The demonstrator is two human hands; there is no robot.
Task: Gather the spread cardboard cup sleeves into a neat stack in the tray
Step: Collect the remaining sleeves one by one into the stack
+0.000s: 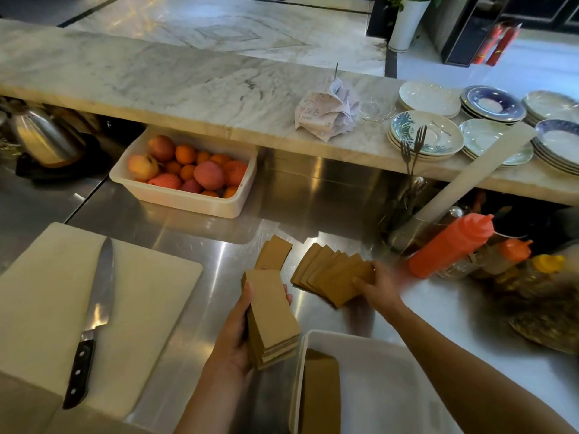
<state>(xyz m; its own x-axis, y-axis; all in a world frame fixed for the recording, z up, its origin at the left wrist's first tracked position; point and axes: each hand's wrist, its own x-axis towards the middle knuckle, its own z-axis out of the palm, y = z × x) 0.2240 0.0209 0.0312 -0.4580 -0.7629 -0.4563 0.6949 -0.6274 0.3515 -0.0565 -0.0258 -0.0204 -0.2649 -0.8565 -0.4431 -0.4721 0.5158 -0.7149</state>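
Observation:
My left hand [236, 333] grips a thick stack of brown cardboard sleeves [274, 317] above the steel counter, left of the white tray [369, 343]. Inside the tray, against its left wall, lies a small pile of sleeves [321, 399]. My right hand [374, 285] rests on the right end of a fanned row of sleeves [332, 272] lying on the counter, fingers curled over its edge. A few more sleeves [275, 253] lie behind the held stack.
A cutting board [150, 296] with a black-handled knife [91, 321] lies at left. A white bin of fruit [185, 173] stands behind. Orange squeeze bottles [451, 245] and a cutlery holder [410, 195] crowd the right. Plates [438, 136] and receipts sit on the marble shelf.

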